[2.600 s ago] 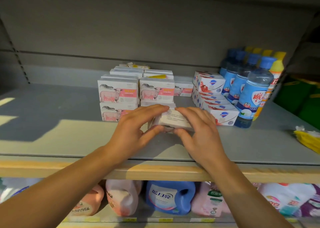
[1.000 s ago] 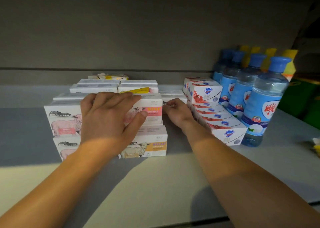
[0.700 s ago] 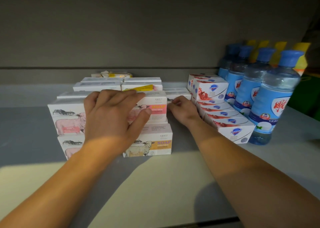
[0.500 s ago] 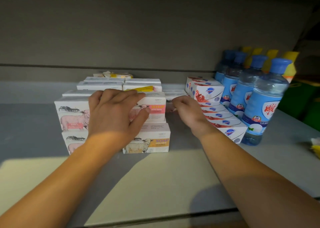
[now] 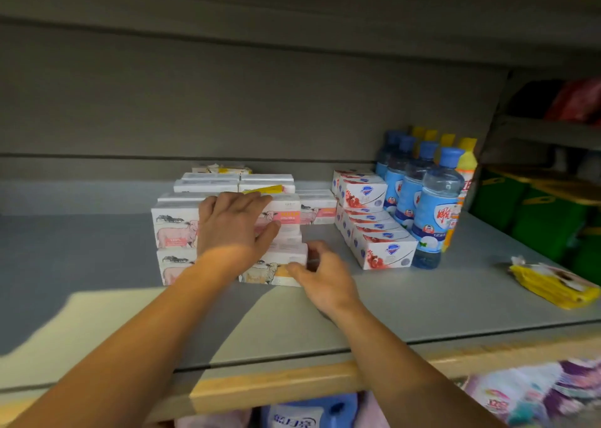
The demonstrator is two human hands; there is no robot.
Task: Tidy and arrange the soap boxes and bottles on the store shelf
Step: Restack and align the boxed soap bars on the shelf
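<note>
— Left of the blue bottles (image 5: 426, 206), where do we stand with the shelf (image 5: 422, 304)?

— The red-and-white boxes (image 5: 377, 242) sit in a neat file touching the bottles' left side, and the bottles themselves stand upright in rows with the yellow ones (image 5: 466, 164) behind and to their right. That part looks finished, we judge.

— And the sheep boxes (image 5: 177, 229)?

— Further left of the bottles, stacked two high in front with more rows behind. Our left hand (image 5: 232, 229) lies flat over the front of the upper tier, fingers spread and straight, steadying it. Our right hand (image 5: 325, 281) is at the bottom orange box (image 5: 273, 270), at the stack's corner nearest the bottles. Its fingers are curled toward that box's right end, but the blur keeps us from saying whether they pinch it or only touch it.

— So what is left?

— We would say squaring that orange box with the tier above. One sheep box (image 5: 317, 211) sits alone in the gap between the stack and the red-and-white file, set further back; it may want joining to a row. At the back, a torn yellow pack (image 5: 224, 169) lies loose. And well right of the bottles, near the shelf's front, a crumpled yellow packet (image 5: 549, 284) lies untouched.

— Mostly done, then?

— In our judgement, yes: only the stragglers remain.
</note>
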